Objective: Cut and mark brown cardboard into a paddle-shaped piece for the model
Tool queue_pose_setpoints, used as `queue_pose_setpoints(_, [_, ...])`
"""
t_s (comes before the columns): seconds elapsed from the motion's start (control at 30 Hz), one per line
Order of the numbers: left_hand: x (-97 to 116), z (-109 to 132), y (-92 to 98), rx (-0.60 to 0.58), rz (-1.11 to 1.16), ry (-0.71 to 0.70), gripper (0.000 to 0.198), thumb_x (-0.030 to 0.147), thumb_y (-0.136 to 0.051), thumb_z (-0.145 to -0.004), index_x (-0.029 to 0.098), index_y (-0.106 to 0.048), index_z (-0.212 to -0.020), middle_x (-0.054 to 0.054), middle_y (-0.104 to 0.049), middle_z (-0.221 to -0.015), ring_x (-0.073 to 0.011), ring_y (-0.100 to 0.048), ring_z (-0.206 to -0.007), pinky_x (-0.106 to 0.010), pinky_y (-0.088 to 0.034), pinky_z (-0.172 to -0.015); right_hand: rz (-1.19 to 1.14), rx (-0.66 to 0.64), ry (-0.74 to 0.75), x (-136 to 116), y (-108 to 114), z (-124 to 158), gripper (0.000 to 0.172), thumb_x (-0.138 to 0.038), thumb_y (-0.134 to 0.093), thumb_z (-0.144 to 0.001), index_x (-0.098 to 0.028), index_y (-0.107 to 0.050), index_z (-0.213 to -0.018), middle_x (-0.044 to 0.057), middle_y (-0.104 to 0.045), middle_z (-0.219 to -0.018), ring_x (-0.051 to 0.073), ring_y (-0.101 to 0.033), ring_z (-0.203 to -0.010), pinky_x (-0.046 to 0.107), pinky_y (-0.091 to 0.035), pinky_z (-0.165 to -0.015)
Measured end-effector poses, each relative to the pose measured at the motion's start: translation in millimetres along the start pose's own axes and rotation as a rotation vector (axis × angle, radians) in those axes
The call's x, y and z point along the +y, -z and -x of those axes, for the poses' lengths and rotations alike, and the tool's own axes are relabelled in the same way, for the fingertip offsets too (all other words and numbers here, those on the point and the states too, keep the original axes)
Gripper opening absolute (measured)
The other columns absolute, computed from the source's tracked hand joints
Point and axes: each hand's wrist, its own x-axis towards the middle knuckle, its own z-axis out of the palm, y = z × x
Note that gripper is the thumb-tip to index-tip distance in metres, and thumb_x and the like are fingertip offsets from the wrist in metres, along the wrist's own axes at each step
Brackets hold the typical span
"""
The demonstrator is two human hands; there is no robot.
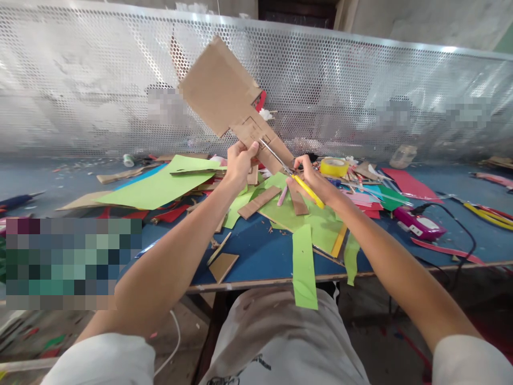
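Note:
My left hand (pixel 241 160) pinches the lower edge of a brown piece of cardboard (pixel 220 85), raised above the table. A wide square part of it points up and left, and a narrower strip with printed lines runs down to the right. Yellow-handled scissors (pixel 306 190) are in my right hand (pixel 310 176), their blades lying along the narrow strip. Whether the blades are cutting into the cardboard I cannot tell. Beneath both hands lie green paper sheets (pixel 320 230) and small cardboard strips (pixel 259 202).
On the blue table (pixel 256 251) are a roll of yellow tape (pixel 334 167), a magenta device with a cable (pixel 420 223), red paper (pixel 412 183) and a large green sheet (pixel 160 184). A perforated metal panel (pixel 340 91) stands along the back. A clear jar (pixel 403 156) is at right.

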Motion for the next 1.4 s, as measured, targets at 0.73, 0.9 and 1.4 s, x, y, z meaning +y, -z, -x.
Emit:
queue_pose_setpoints(0.73, [-2, 3, -3.8, -0.082, -0.018, -0.109, 0.034, 0.046, -0.086, -0.086, 0.018, -0.069, -0.096, -0.008, -0.078, -0.092, -0.0219, -0.075, -0.084, -0.039, -0.067, -0.082, -0.007, -0.056, 0.043, 8, -4, -3, 0.073, -0.071, -0.039, -0.108, -0.023, -0.037, -0.162, 0.021, -0.073, -0.131, 0.037, -0.075, -0.109, 0.061, -0.058, -0.102])
queue_pose_setpoints(0.9, [-3, 4, -4.4, -0.065, -0.019, -0.094, 0.032, 0.044, -0.086, -0.085, 0.018, -0.068, -0.09, -0.007, -0.077, -0.089, -0.0208, -0.074, -0.082, -0.037, -0.066, -0.08, 0.044, -0.036, 0.017, 11, -12, -2, 0.068, -0.067, -0.034, -0.11, -0.024, -0.036, -0.162, 0.023, -0.065, -0.15, 0.04, -0.072, -0.125, 0.062, -0.055, -0.108])
queue_pose_setpoints(1.4, [1, 6, -7.4, -0.082, 0.046, -0.066, 0.035, 0.046, -0.089, -0.082, 0.019, -0.069, -0.092, -0.01, -0.078, -0.095, -0.0254, -0.076, -0.091, -0.041, -0.066, -0.084, 0.121, -0.022, 0.011, -1, -11, 2, 0.059, -0.06, -0.03, -0.113, -0.024, -0.04, -0.159, 0.012, -0.078, -0.107, 0.037, -0.077, -0.1, 0.052, -0.058, -0.089])
